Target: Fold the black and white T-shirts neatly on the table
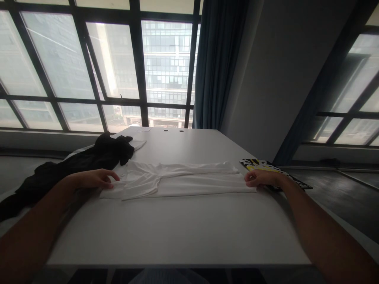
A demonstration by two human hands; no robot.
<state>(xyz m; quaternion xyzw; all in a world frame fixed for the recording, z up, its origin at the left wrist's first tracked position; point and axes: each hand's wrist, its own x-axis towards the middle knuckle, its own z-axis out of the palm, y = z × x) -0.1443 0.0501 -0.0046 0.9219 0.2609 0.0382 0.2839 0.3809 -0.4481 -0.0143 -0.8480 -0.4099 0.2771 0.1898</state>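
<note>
A white shirt point(189, 183) lies stretched sideways on the white table point(177, 232), folded into a long strip with a folded-over part at its left end. My left hand point(96, 179) grips the left end of the cloth, thumb and forefinger curled at its edge. At the opposite end, my right hand point(260, 178) pinches the right corner between thumb and fingers. The shirt rests flat, with creases near its left part. Part of the fingertips of both hands is hidden by the cloth and the hands themselves.
A heap of black clothing point(100, 154) lies along the table's left side, over some white cloth point(140, 144). A black, white and yellow patterned item point(275, 167) sits at the right edge, partly behind my right hand. Beyond stand windows and a blue curtain point(217, 59).
</note>
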